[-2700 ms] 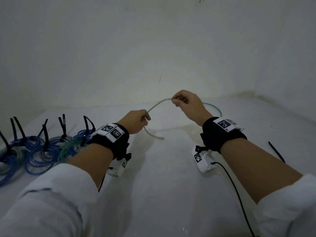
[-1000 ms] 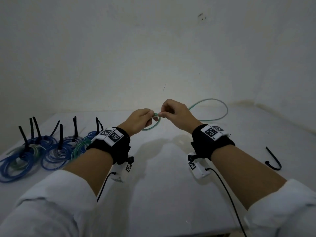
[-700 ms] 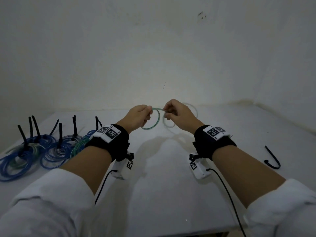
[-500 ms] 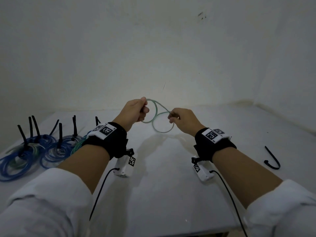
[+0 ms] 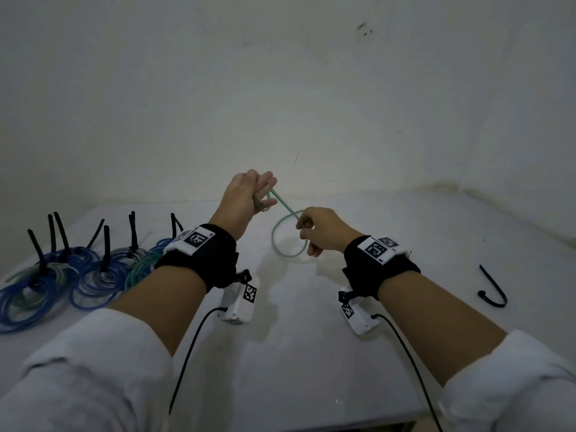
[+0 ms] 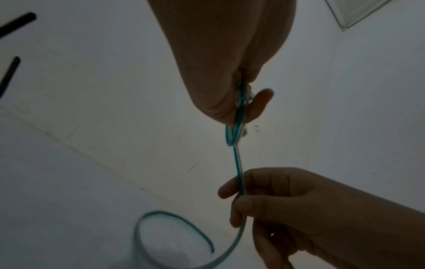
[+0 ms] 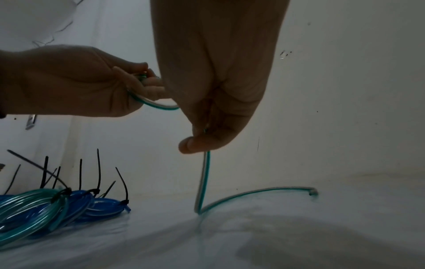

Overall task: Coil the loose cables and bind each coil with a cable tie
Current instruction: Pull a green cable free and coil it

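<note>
Raised since before, left hand [image 5: 241,199] holds cable [image 5: 282,205] — table [image 5: 296,353] edge near.

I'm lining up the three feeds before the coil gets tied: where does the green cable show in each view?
Head: the green cable runs centre frame from the left hand down to the right hand.
Left wrist: green cable hangs vertically, centre.
Right wrist: green cable drops from the right hand, its tail curving right.
Shared landmark: the bound coils, left in head and right wrist; only tie tails show top left in left wrist.
</note>
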`<state>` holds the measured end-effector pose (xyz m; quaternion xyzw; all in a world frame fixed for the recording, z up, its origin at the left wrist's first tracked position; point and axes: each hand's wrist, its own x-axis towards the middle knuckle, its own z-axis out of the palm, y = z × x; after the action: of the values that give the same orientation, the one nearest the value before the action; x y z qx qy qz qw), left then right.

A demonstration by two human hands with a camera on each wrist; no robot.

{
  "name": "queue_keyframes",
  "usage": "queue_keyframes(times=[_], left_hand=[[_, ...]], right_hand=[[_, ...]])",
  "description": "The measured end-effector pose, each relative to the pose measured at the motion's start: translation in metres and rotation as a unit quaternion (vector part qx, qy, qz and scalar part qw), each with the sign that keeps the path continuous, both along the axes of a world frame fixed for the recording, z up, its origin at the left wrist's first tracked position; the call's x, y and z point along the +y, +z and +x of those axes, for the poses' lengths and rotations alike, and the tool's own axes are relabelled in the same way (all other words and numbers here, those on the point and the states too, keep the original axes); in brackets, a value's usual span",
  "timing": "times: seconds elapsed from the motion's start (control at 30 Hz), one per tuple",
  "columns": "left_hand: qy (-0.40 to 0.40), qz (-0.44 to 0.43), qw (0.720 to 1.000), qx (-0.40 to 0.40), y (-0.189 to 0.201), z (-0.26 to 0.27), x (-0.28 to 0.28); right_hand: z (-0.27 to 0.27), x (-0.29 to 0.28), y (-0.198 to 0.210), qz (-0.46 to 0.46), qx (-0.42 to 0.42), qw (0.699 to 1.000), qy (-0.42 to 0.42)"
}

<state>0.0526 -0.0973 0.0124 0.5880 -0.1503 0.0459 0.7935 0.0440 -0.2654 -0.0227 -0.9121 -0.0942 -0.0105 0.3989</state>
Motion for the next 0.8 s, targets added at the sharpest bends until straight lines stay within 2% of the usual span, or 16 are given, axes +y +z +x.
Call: queue_keyframes(times=[0.07,0.17,0.27,0.33,0.4,0.53,0.67,0.8], left_hand=[[0.030,0.009,0.999,-0.034,-0.004,0.005,-0.001],[0.078,0.115,0.987,-0.083,-0.012,0.010,-0.003],[0.095,0.300,0.939,-0.138,-0.017,0.012,-0.003],[0.074,0.374,0.911,-0.155,-0.017,0.008,-0.002],[0.052,0.395,0.902,-0.166,-0.016,0.002,-0.001],[0.035,0.390,0.908,-0.146,-0.019,-0.001,0.002],[0.051,0.437,0.886,-0.146,-0.019,-0.001,0.004],[0.032,0.481,0.865,-0.142,-0.022,-0.002,0.004]], right_hand=[[0.000,-0.002,0.000,0.022,0.012,0.999,-0.031],[0.002,-0.002,0.000,-0.005,-0.028,0.999,-0.031],[0.001,0.003,0.005,-0.094,-0.119,0.988,0.013],[0.000,0.005,0.008,-0.114,-0.154,0.981,0.040],[-0.001,0.004,0.011,-0.107,-0.179,0.977,0.050],[-0.001,-0.002,0.014,-0.097,-0.231,0.966,0.058],[0.000,-0.003,0.012,-0.131,-0.296,0.946,0.023],[-0.001,-0.001,0.013,-0.142,-0.304,0.941,0.044]])
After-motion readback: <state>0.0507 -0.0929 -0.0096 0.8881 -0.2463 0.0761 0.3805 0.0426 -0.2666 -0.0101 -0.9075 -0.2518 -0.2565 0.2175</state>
